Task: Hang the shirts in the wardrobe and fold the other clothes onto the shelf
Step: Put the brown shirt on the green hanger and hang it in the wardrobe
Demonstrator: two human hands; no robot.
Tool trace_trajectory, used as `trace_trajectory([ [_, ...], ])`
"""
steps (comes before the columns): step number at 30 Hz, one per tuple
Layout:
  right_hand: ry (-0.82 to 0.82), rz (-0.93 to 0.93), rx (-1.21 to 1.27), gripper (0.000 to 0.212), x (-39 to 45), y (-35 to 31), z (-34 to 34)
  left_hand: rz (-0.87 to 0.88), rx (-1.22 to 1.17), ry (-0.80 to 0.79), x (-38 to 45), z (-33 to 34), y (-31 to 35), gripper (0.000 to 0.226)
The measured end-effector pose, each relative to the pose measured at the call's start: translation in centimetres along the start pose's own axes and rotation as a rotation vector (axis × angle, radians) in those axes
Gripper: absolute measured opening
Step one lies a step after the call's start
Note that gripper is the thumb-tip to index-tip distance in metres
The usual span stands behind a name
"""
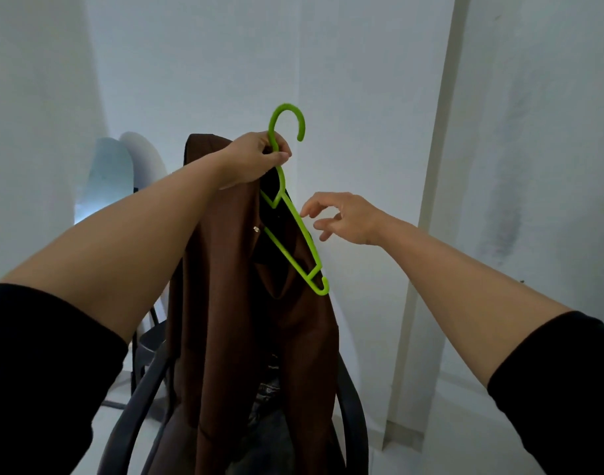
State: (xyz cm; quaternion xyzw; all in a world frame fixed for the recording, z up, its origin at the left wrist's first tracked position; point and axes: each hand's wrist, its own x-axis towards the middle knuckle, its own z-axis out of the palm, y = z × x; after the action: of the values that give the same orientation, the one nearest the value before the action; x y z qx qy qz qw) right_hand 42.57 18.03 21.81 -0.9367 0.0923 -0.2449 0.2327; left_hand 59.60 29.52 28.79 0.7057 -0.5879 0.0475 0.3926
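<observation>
A brown shirt (232, 303) hangs down in front of me from a bright green plastic hanger (295, 231). My left hand (256, 159) is raised and shut on the hanger's neck just under its hook, with the shirt's collar bunched in the same grip. One hanger arm slants down to the right, bare outside the cloth. My right hand (345, 217) hovers just right of that bare arm, fingers apart, touching nothing. No wardrobe or shelf is in view.
A dark chair (146, 399) with curved armrests stands below the shirt, with dark clothes (269, 406) piled on its seat. White walls surround me; a pale vertical post (434, 186) rises at right. A light blue rounded object (105, 180) leans at back left.
</observation>
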Motion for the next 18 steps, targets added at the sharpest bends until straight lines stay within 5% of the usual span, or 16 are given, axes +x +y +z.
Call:
trace_trajectory([
  [8, -0.098, 0.170, 0.099, 0.012, 0.5, -0.4, 2.3, 0.068, -0.100, -0.122, -0.4, 0.6, 1.1, 0.014],
  [13, -0.149, 0.237, 0.183, 0.038, -0.1, 0.1, 2.7, 0.069, -0.096, -0.158, -0.4, 0.6, 1.0, 0.015],
  [18, 0.053, 0.172, 0.073, 0.026, -0.7, 1.2, 2.2, 0.055, -0.134, -0.166, -0.5, 0.6, 0.6, 0.016],
])
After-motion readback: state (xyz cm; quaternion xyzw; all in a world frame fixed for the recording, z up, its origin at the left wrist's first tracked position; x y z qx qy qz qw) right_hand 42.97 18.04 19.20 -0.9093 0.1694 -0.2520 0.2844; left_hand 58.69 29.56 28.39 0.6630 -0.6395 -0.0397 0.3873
